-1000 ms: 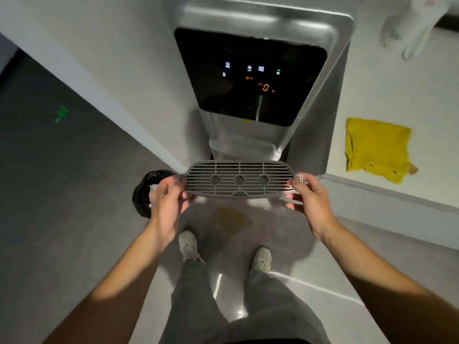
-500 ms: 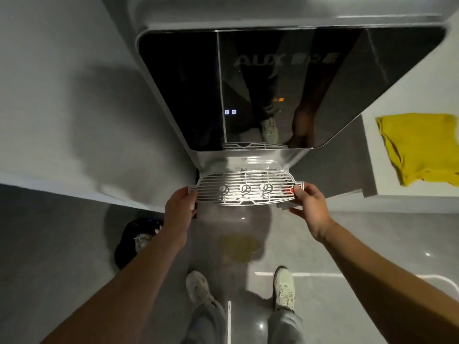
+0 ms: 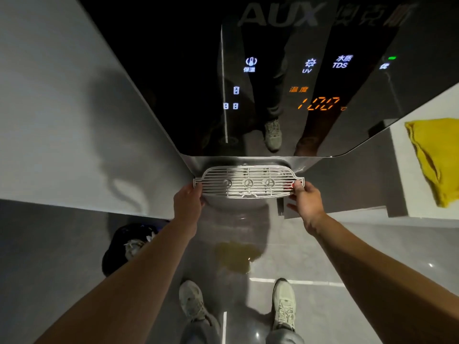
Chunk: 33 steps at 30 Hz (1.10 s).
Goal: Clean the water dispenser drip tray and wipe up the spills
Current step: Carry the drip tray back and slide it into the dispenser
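A: Nearest the camera?
B: Two pale shoes (image 3: 284,302) on the grey floor (image 3: 347,249), toes toward the dispenser. Just ahead of them, a yellowish spill (image 3: 233,255) pooled on the tile.

A: And to the left of that?
B: A black bin (image 3: 124,247) on the floor, some crumpled white stuff inside. Well apart from both hands.

A: Then the hands?
B: Stretched forward, set apart, one at each end of the grille (image 3: 248,181). Left hand (image 3: 187,201) clamped on the left end, fingers curled under the edge. Right hand (image 3: 305,197) pinched on the right tab, thumb on top, other fingers beneath.

A: So where exactly was the grille?
B: Between the two hands, held about level, slats up, three round holes in a row near the front edge. Right at the mouth of the dispenser's recess, below the black panel (image 3: 285,83). Seated or only held there — could not tell. Tray beneath it mostly hidden.

A: Farther on?
B: The glossy panel, lit up: blue icons, "UV", "TDS", an orange reading of 100, a small green light at the right. "AUX" faintly at the top. Legs and a shoe mirrored in the gloss.

A: Anything off to the side?
B: A yellow cloth (image 3: 434,160), rumpled, on a white counter (image 3: 400,194) to the right of the dispenser. Well clear of the right hand, untouched. On the left, a plain pale wall (image 3: 62,120) with shadows across it.
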Available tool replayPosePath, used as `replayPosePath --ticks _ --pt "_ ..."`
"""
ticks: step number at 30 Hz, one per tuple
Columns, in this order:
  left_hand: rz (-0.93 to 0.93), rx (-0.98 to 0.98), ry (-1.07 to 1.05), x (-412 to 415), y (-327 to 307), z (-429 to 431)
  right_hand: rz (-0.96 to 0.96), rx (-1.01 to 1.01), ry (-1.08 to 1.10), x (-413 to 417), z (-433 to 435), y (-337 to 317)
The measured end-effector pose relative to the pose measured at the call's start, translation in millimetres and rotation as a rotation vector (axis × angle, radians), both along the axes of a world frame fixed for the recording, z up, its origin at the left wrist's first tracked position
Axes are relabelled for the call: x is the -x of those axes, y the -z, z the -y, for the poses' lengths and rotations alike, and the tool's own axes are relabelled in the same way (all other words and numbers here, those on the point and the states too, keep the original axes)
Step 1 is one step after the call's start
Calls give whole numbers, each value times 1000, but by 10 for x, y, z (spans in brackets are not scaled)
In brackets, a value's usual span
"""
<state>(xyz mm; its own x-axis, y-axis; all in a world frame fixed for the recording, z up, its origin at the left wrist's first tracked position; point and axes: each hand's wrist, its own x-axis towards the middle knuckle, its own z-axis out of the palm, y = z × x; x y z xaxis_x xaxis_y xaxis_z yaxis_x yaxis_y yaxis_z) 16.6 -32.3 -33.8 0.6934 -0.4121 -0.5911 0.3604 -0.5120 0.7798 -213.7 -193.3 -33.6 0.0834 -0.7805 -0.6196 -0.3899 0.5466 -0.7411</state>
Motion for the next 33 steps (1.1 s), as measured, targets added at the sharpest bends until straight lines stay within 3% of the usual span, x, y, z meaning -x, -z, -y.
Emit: replayPosePath --ticks 6,10,15,18,28,33 --pt "21 -51 -38 -7 8 27 -36 -4 -32 -21 74 5" --pt "141 -147 176 -107 59 -13 -67 2 -62 -25 102 37" --pt "194 -140 219 -136 120 -3 -82 -4 -57 -53 91 41" --pt "74 -86 37 -124 81 37 -88 -22 -69 -44 124 34" --pt "175 -178 133 -141 31 150 -125 -29 -85 -87 140 4" --pt "138 -213 183 -172 -24 135 -131 -38 -144 -55 149 -41"
